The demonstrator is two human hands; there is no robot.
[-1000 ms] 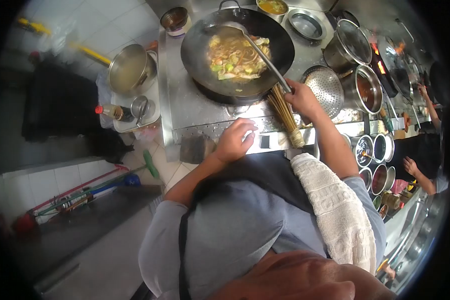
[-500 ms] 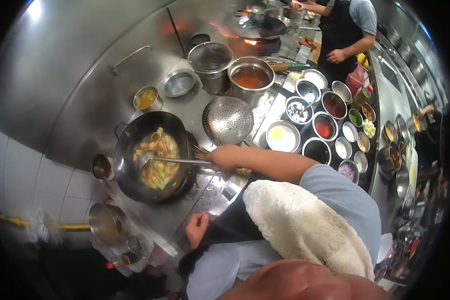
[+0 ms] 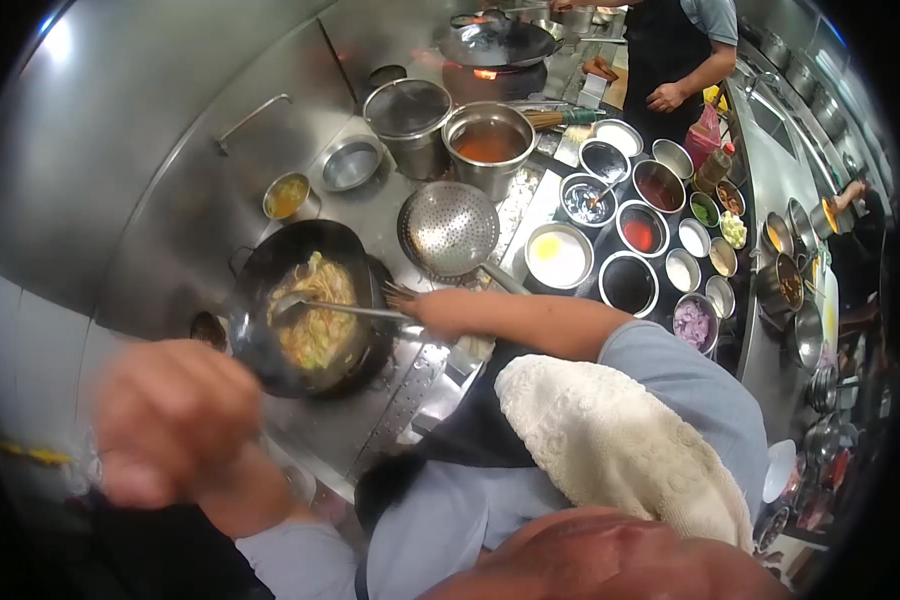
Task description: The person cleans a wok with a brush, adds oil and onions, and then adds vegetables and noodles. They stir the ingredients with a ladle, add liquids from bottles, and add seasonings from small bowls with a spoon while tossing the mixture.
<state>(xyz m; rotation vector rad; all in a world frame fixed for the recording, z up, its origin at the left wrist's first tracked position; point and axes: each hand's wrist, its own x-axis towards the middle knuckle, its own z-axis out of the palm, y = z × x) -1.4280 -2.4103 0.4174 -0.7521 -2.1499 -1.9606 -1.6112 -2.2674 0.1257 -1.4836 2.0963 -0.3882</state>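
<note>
A black wok [image 3: 270, 270] full of noodles and vegetables [image 3: 315, 315] sits on the steel stove at the left. My right hand [image 3: 440, 310] grips the handle of a metal ladle [image 3: 330, 308] whose bowl rests in the food. My left hand [image 3: 175, 420] is raised close to the camera and blurred, fingers curled, with nothing seen in it. A white towel [image 3: 610, 450] lies over my right shoulder.
A perforated strainer [image 3: 448, 228], a pot of red-brown liquid [image 3: 488, 145], a lidded pot [image 3: 407, 108] and several small seasoning bowls [image 3: 642, 228] stand to the right of the wok. Another person [image 3: 675, 45] works at a second wok [image 3: 495, 42] farther along.
My left hand rose from the counter edge up toward the camera. The view swung from looking down at the floor side to along the cooking line. My right hand kept hold of the ladle.
</note>
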